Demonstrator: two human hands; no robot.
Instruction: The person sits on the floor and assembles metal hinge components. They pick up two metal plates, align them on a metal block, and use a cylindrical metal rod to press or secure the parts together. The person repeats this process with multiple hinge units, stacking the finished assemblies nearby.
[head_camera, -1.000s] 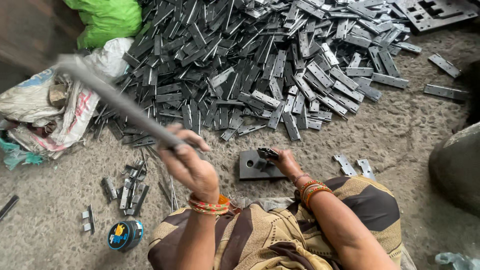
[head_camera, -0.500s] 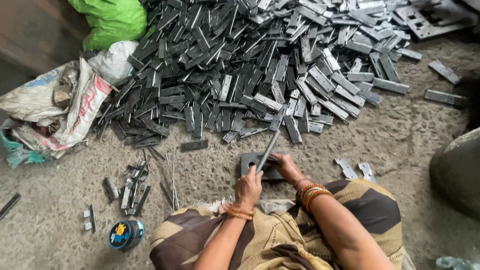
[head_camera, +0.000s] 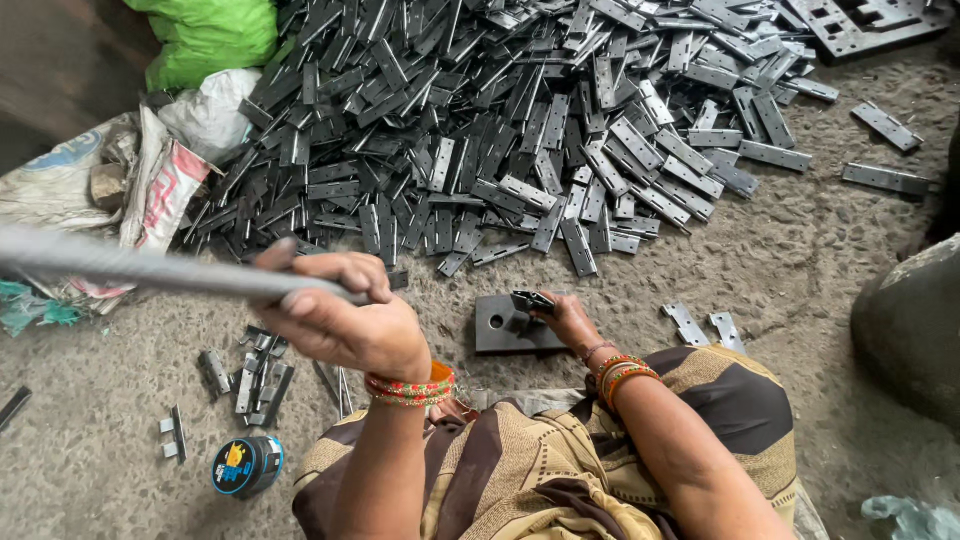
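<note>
Now the left hand (head_camera: 345, 320) is clenched around a long grey metal rod (head_camera: 150, 268), raised at centre left. The right hand (head_camera: 568, 318) pinches a small dark hinge piece (head_camera: 532, 300) on the flat dark steel block (head_camera: 505, 325) at centre frame, below the big heap of grey metal hinges (head_camera: 520, 130).

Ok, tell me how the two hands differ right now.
The left hand is raised and closed around a long grey metal rod; the right hand is low at the floor, holding a small metal piece on the dark steel block. The left looks larger, being nearer the camera. Both wrists wear bangles.
</note>
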